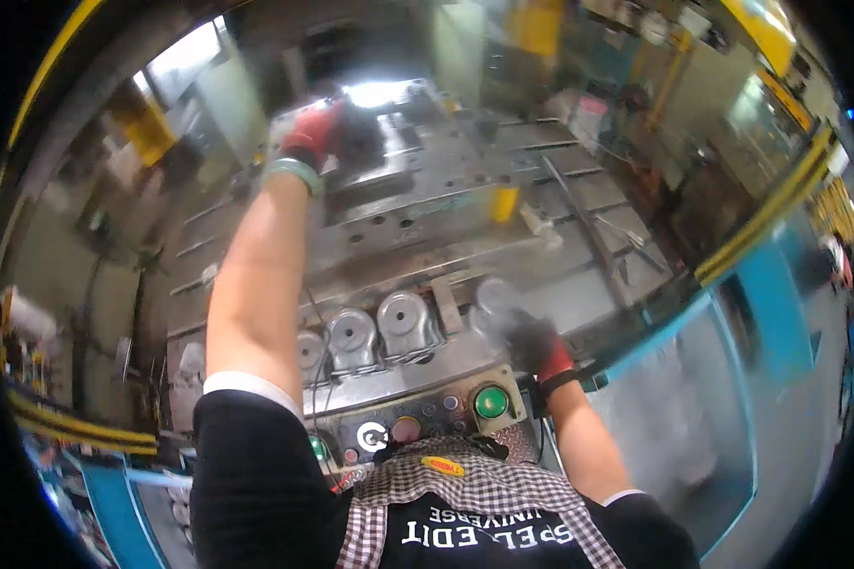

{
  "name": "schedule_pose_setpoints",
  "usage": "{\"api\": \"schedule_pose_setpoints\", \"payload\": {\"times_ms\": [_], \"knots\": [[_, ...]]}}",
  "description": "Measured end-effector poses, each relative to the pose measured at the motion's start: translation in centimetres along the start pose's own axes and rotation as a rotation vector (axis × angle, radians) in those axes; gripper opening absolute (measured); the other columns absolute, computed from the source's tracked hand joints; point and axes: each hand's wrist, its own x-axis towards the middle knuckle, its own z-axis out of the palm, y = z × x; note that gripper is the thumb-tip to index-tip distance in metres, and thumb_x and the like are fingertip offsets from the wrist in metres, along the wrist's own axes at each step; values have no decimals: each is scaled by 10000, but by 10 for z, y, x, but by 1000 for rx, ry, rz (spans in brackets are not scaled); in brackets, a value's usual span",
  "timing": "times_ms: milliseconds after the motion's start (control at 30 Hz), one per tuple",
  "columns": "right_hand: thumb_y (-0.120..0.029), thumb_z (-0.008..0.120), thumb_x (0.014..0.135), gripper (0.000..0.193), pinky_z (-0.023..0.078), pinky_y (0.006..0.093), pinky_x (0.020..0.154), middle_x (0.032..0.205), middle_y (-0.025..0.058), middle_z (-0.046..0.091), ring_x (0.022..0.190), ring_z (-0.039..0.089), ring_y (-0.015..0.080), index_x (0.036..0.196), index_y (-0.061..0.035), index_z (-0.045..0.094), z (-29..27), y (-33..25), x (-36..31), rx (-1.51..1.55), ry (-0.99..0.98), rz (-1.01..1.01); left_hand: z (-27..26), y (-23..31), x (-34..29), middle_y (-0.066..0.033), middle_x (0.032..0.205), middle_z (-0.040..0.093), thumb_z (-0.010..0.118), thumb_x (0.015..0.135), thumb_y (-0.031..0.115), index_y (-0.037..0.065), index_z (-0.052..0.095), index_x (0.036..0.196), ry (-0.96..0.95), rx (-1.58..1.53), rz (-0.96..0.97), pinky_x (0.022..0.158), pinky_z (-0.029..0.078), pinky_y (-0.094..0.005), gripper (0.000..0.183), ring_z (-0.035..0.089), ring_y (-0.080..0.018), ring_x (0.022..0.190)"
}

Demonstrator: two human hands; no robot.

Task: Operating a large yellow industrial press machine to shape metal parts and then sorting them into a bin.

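My left arm stretches far forward over the steel die block (427, 213). My left hand (324, 133), in a red and black glove, is over the die's far left part, and its fingers are smeared by motion. Nearer to me, my right hand (537, 349), also gloved, is closed on a drawn metal cup (496, 302). That cup is blurred, and the fingertips on it are hard to make out. To its left, several similar metal cups, among them a sharp one (405, 321) with a hole in its top, stand in a row along the press's front ledge.
A control panel (427, 417) with a green button (491, 402) sits close to my body. A yellow post (504, 203) stands on the die's right side. Yellow-black guard bars (769, 213) and a blue-framed grey surface (674, 398) lie to the right.
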Motion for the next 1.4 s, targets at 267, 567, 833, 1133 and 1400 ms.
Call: {"api": "schedule_pose_setpoints", "payload": {"times_ms": [267, 567, 833, 1133, 1400], "knots": [[-618, 197, 820, 759, 420, 382, 851, 986, 122, 603, 905, 565, 238, 1235, -19, 409, -25, -12, 19, 252, -55, 93, -95, -41, -214, -80, 1099, 555, 430, 862, 290, 52, 527, 1089, -207, -308, 55, 804, 435, -301, 343, 536, -174, 930], [-570, 340, 812, 679, 433, 323, 832, 923, 68, 619, 865, 568, 214, 1233, -44, 427, 24, -17, 16, 99, 68, 97, -91, -214, -313, -118, 1064, 549, 570, 771, 325, 89, 454, 1203, 219, 414, -231, 786, 434, -296, 506, 536, -213, 951], [-500, 438, 804, 685, 455, 325, 766, 859, 73, 599, 768, 547, 202, 1313, -61, 300, 82, -29, -28, -24, -46, -35, -45, -245, -308, -160, 1264, 385, 602, 654, 462, 201, 426, 1225, 298, 1202, -167, 820, 397, -439, 652, 483, -376, 957], [-416, 349, 854, 595, 302, 401, 991, 1242, 152, 448, 1131, 438, 282, 1316, -47, 289, 260, -16, 94, 489, -579, 136, -62, -237, -310, -180, 1295, 361, 549, 702, 510, 175, 397, 1256, 160, 1079, -217, 924, 322, -463, 666, 394, -415, 1104], [-364, 328, 859, 472, 348, 464, 952, 1207, 123, 486, 1140, 429, 277, 1199, -51, 428, 321, -13, 266, 437, -448, -12, -95, -242, -344, -181, 1240, 421, 547, 740, 452, 123, 444, 1212, 270, 839, -187, 967, 296, -416, 585, 378, -360, 1143]]}}
